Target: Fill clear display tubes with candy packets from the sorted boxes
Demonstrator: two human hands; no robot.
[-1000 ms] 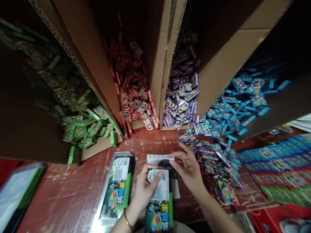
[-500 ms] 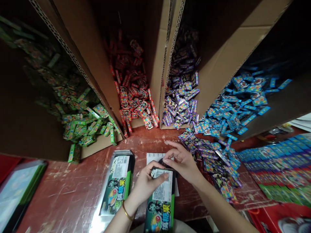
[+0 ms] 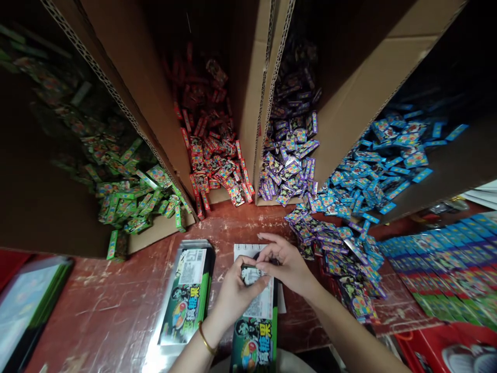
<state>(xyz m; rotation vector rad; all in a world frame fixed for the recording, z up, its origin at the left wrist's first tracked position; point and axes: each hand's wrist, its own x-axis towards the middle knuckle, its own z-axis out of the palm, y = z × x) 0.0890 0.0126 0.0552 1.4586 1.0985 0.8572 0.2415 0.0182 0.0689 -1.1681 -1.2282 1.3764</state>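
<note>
A black and green candy box [image 3: 254,336] with a white label and colourful lettering lies upright along the table's near edge. My left hand [image 3: 236,292] is closed on its upper end, thumb across the front. At the top edge of the same box, my right hand [image 3: 287,267] pinches with thumb and forefinger, its other fingers loosely curled. The fingers hide the exact part gripped there. Beneath the hands, a white printed sheet [image 3: 243,249] shows partly. Left of them rests a stack of matching candy boxes [image 3: 185,298].
Cardboard boxes stand along the back, holding green [image 3: 151,202], red [image 3: 217,160], purple [image 3: 289,160] and blue candy packets [image 3: 373,171]. Purple and blue packets spill onto the red table [image 3: 112,305]. Rows of sorted packets [image 3: 454,259] lie at right; more flat packs [image 3: 34,305] at far left.
My right hand has moved slightly left and down, bringing its fingertips against my left hand at the box's top edge. My left thumb and fingers have shifted a little.
</note>
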